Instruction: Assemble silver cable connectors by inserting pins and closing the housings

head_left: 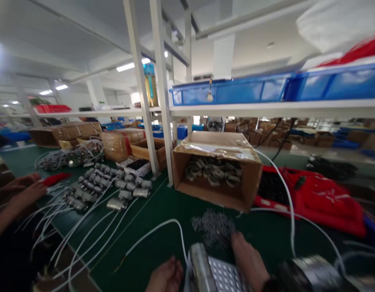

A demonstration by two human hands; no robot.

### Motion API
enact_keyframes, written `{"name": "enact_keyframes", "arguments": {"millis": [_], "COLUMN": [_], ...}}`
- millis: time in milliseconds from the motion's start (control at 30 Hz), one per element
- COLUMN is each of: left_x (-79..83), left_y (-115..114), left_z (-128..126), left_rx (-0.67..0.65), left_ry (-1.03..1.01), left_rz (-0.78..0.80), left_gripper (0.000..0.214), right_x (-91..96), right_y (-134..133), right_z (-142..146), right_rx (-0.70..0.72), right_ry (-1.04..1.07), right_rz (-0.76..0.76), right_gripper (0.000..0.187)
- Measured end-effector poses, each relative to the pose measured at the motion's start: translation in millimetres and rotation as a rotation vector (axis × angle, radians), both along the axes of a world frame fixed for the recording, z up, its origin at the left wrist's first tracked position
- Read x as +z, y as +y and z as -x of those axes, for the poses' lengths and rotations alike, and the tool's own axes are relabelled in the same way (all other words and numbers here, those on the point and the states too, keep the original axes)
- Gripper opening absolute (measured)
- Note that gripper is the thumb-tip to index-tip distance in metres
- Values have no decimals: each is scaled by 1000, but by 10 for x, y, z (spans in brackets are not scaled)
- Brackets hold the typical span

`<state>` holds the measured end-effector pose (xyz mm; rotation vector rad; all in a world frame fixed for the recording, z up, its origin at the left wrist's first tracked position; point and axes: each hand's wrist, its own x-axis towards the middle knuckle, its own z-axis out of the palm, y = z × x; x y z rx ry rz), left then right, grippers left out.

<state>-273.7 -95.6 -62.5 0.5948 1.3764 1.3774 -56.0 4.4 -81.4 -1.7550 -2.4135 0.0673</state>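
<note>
My left hand [166, 275] is at the bottom edge with its fingers curled in, just left of a silver metal cylinder [202, 263]. Whatever those fingers hold, if anything, is hidden. The cylinder lies on a light plate with rows of round holes [226, 276], and a white cable [178, 232] runs up beside it. My right hand [249, 259] reaches over the plate's right side, fingertips pressed together at the edge of a pile of small grey screw-like parts [214, 228]. Blur hides what is between those fingertips.
An open cardboard box [217, 144] holds grey metal pieces. Right of it lies a red bin [324, 198]; a blurred metal cylinder [311, 273] stands nearer. Several cabled metal connectors [97, 182] cover the left bench. Another person's hands [26, 190] work there. Shelf posts [163, 93] rise behind.
</note>
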Motion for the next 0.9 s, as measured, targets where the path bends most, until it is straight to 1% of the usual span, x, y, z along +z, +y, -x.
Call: {"name": "enact_keyframes", "arguments": {"millis": [33,67,167,233,333,400,467,500,567,667,700,733,800,833,900], "left_x": [-61,-118,-237,-254,-227,-207,-194,-188,-173,-157,-160,-170,-209,-234,-288], "left_y": [-21,-42,-88,-112,-151,-172,-185,-190,-198,-211,-220,-231,-263,-283,-329], "left_z": [-23,-43,-76,-84,-98,-109,-115,-115,-112,-112,-114,-117,-123,-125,-129], "left_rx": [-1,2,4,0,-13,-23,-4,19,77,125,124,111,64,37,2], "left_ry": [-80,-159,-326,-381,-415,-421,-438,-459,-538,-638,-632,-601,-487,-420,-309], "left_rz": [35,79,171,182,168,167,175,187,233,309,317,307,242,200,146], "left_gripper": [9,9,19,17,13,11,12,14,21,29,28,24,9,6,28], "right_x": [10,4,-81,-123,-78,-4,62,82,91,32,2,-29,-81,-101,-125], "right_y": [10,31,132,186,173,61,-139,-261,-506,-759,-799,-820,-826,-822,-821], "right_z": [18,36,54,20,-76,-129,-146,-137,-88,17,48,74,112,126,152], "right_rx": [18,26,19,-3,-32,-32,-10,3,2,-99,-139,-170,-199,-203,-198], "right_ry": [-31,-44,-37,6,136,266,391,461,701,1132,1204,1215,1171,1143,1084], "right_rz": [23,55,135,164,171,172,186,208,331,584,620,613,529,490,438], "right_gripper": [33,33,31,29,23,15,7,8,12,19,21,22,21,20,18]}}
